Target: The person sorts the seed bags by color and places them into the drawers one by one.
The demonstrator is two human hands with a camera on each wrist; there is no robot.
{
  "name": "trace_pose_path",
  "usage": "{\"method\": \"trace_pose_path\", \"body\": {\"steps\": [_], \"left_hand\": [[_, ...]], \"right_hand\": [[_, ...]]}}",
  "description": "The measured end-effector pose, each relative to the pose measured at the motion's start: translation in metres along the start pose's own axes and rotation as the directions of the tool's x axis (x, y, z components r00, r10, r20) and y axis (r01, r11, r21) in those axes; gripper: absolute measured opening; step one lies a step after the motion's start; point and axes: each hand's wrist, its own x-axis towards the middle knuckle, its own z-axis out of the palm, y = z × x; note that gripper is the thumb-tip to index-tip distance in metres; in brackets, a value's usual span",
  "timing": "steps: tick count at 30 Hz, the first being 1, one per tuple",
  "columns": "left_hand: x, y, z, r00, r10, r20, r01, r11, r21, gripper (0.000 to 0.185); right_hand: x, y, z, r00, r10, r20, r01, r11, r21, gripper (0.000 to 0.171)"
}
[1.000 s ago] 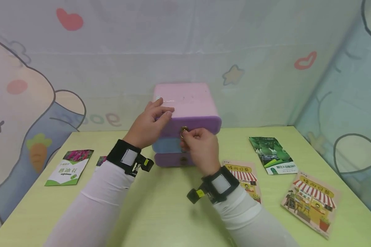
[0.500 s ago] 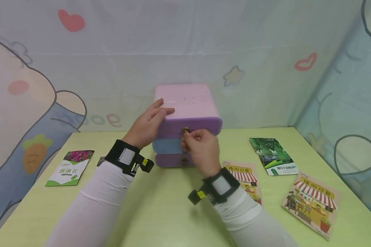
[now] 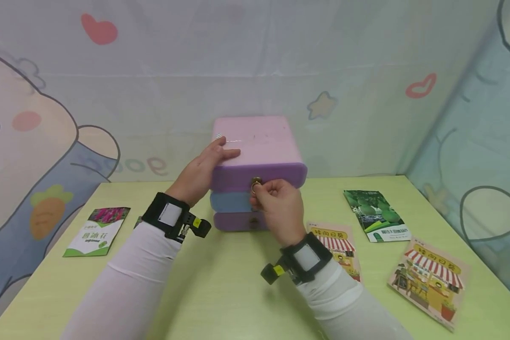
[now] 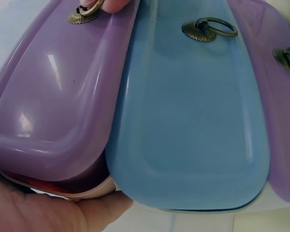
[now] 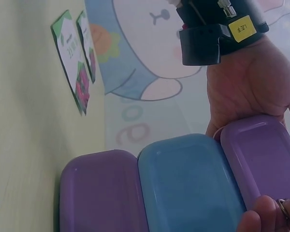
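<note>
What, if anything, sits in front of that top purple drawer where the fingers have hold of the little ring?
Nothing visible. The right hand already pinches the top drawer's ring pull, and the green table in front of the drawer box lies bare; the seed packets lie off to the sides.

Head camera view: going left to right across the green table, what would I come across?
Flower seed packet → left hand on the drawer box's top → small three-drawer box → right hand pinching the top drawer's ring pull → green melon packet → striped-awning shop packet.
</note>
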Motion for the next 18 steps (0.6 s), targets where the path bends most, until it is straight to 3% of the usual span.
{"method": "trace_pose_path", "body": {"steps": [8,18], "left_hand": [[-0.0015,-0.0014,-0.0036,0.999,-0.031,0.031,0.032,0.999,-0.042,0.063],[-0.0015,-0.0023,-0.0042,0.999,-0.023,0.031,0.024,0.999,-0.04,0.063]], "right_hand": [[-0.0024,0.0013,-0.0004,1.0,0.0,0.008,0.0,1.0,-0.008,0.015],[-0.0067,-0.0002,-0.0015,1.0,0.007,0.012,-0.007,1.0,0.0,0.015]]}}
